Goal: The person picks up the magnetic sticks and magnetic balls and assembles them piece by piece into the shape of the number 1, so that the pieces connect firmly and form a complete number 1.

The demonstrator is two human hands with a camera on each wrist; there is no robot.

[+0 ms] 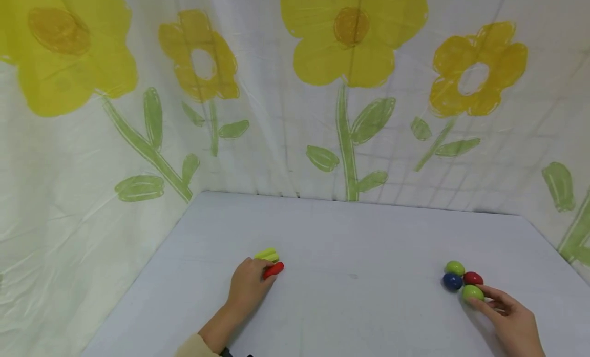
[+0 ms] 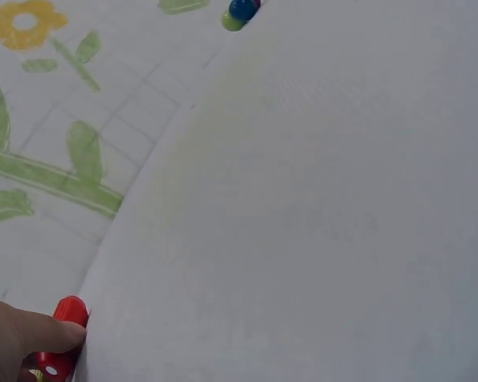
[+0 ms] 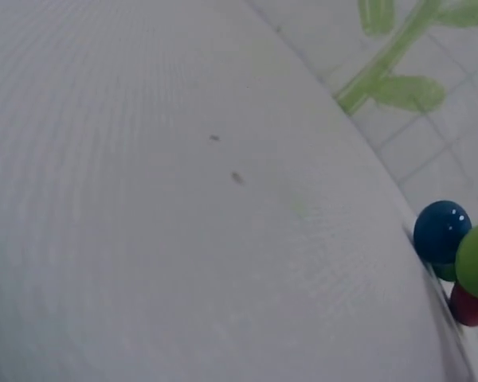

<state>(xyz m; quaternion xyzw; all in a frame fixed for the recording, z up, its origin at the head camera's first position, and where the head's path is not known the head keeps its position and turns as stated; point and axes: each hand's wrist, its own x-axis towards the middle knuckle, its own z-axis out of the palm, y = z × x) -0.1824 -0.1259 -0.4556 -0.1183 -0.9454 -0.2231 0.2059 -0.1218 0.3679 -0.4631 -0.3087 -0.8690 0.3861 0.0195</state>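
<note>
My left hand (image 1: 247, 284) pinches a short red rounded stick-like piece (image 1: 275, 269) between fingers and thumb. Just behind it on the table is a yellow ridged piece (image 1: 267, 254), partly covered by the hand. In the left wrist view the red piece (image 2: 70, 309) has a smooth rounded end and a small white spot. Over on the right, my right hand (image 1: 512, 321) holds a shiny green egg-shaped ball (image 1: 472, 294) with thumb and fingers. Clustered close by are a blue ball (image 1: 452, 281), a dark red ball (image 1: 473, 278) and another green ball (image 1: 455, 267).
Both hands work over a white tabletop (image 1: 350, 306). A hanging white sheet (image 1: 267, 167) printed with yellow flowers stands along the table's back edge and left side. A faint small mark (image 1: 352, 276) shows on the table between the hands.
</note>
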